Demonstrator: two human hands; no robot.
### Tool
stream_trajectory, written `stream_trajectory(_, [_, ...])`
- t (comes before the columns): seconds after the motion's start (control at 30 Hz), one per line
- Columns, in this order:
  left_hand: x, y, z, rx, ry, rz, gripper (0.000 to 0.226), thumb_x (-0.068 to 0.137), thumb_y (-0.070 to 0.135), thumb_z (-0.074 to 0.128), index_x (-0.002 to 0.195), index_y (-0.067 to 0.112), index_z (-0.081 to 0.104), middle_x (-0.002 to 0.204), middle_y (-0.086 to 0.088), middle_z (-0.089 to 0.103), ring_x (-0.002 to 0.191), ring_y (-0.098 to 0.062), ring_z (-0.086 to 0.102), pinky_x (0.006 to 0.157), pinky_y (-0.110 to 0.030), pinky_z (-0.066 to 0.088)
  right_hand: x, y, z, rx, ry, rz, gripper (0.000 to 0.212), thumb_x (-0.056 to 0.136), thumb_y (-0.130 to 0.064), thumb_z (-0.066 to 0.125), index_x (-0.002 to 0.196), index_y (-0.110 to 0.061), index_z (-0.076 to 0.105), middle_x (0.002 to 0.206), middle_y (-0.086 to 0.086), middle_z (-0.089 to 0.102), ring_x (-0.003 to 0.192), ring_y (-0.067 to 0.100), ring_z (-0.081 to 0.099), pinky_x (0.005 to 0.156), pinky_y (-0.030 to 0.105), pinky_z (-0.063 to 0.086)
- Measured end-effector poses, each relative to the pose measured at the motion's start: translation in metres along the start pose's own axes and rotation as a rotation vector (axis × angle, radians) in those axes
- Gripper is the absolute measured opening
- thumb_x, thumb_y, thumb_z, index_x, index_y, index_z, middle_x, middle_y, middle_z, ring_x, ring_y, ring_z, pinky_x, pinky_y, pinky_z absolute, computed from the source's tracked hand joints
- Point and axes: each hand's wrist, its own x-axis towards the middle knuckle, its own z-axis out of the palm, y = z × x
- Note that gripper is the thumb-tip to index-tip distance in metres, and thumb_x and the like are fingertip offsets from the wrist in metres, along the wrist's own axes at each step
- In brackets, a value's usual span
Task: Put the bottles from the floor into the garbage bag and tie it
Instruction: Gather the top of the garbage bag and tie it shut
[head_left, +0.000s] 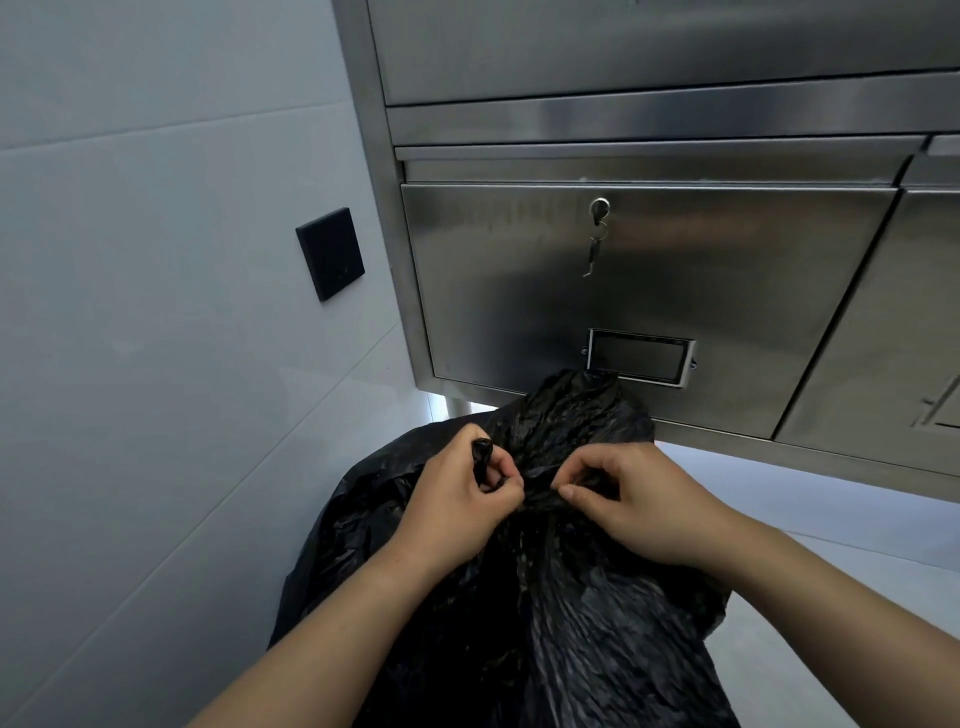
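Black garbage bag (545, 623): bulging, crinkled plastic, standing on the pale floor (810, 519) in the lower centre, close in front of the steel cabinet (649, 291) and beside the tiled wall (156, 364). Neck gathered and twisted between both hands; loose bunch of plastic rising above the twist, reaching up over the lower edge of the cabinet door. Contents hidden; bottles not visible.

Left hand (457, 499): closed, fingers curled around a thin strand of the bag's plastic, a short end poking up past the knuckles.

Right hand (634, 504): closed, thumb and fingertips pinching the gathered plastic at the twist, just beside the left hand, nearly touching.

Both forearms bare, entering from the bottom edge and converging on the bag's neck.

Steel cabinet: brushed metal, raised on a leg, filling the upper right. Door with a lock (600, 208) near its top, keys (595, 249) hanging from it; framed label holder (641, 358) lower on the door, partly behind the bag's top.

Tiled wall: pale grey, on the left, carrying a black square panel (330, 254).
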Motion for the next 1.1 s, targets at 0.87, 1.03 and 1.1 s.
stream_trajectory(0.87, [0.001,-0.026,-0.031,-0.021,-0.131,0.113,0.033,0.099,0.033,0.027,0.069,0.023,0.037,0.064,0.012,0.040,0.060,-0.003,0.038,0.063,-0.014,0.034,0.000,0.027,-0.014,0.126,0.129,0.096,0.015,0.077,-0.026,0.074,0.064,-0.033,0.069,0.068,-0.026,0.068,0.066,-0.009,0.061,0.062,0.005,0.041])
stream_trajectory(1.03, [0.000,-0.037,-0.033,-0.048,-0.105,0.082,0.028,0.095,0.038,0.028,0.071,0.027,0.037,0.065,0.014,0.041,0.061,-0.005,0.037,0.064,-0.023,0.034,-0.009,0.047,-0.032,0.263,0.202,0.199,0.015,0.079,-0.020,0.072,0.065,-0.023,0.069,0.061,-0.021,0.068,0.058,-0.010,0.058,0.058,0.004,0.040])
stream_trajectory(1.1, [0.002,-0.035,-0.036,-0.046,-0.076,0.081,0.028,0.095,0.040,0.027,0.072,0.028,0.038,0.067,0.015,0.043,0.064,-0.007,0.039,0.065,-0.021,0.035,-0.008,0.040,-0.032,0.308,0.191,0.181,0.015,0.081,-0.022,0.070,0.066,-0.022,0.069,0.063,-0.019,0.068,0.058,-0.008,0.058,0.058,0.005,0.041])
